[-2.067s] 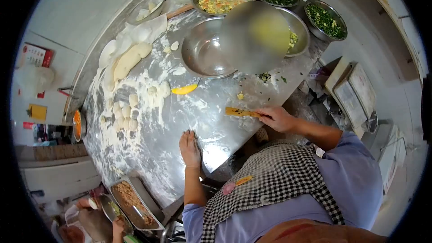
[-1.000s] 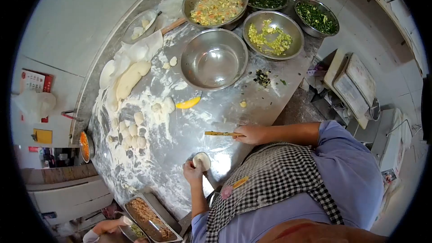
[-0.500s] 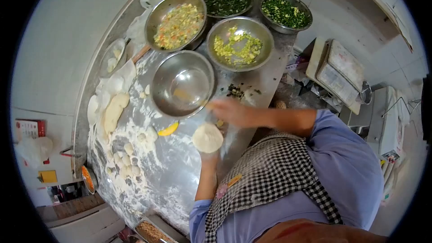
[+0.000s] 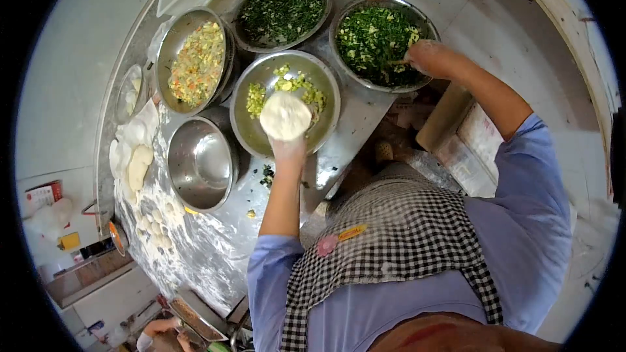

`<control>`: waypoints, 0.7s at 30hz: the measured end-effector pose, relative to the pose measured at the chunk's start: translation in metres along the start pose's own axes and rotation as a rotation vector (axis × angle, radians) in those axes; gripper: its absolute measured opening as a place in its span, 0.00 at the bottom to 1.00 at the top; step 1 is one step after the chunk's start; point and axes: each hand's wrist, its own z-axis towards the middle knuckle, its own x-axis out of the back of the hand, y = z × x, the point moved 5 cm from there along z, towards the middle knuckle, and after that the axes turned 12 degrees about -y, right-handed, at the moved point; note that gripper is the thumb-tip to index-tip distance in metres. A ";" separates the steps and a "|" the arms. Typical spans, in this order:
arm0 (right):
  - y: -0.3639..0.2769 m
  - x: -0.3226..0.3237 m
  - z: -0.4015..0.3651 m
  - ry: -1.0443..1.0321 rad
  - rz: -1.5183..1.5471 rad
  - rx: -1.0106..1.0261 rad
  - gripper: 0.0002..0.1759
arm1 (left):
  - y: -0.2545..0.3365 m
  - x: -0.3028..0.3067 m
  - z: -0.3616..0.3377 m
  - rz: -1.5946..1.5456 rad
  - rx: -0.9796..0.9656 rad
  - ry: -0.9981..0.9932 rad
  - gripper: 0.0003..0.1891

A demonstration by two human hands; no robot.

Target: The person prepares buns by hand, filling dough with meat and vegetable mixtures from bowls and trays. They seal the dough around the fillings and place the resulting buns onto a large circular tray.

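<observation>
The left hand (image 4: 289,150), fingers hidden, supports a round dough wrapper (image 4: 285,116) over the middle steel bowl (image 4: 242,132). Well apart, the right hand (image 4: 432,58) grips a spatula (image 4: 396,62), mostly obscured, at the right rim of the far-right greens bowl (image 4: 385,86).

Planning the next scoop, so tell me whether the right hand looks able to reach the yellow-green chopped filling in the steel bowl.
Probably yes. The right hand is at the next steel bowl, and though the left hand holds round white dough over the middle, filling shows either side.
</observation>
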 end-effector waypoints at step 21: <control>0.081 -0.001 0.026 0.234 0.493 -0.228 0.13 | -0.112 -0.176 0.152 0.694 0.581 -0.279 0.13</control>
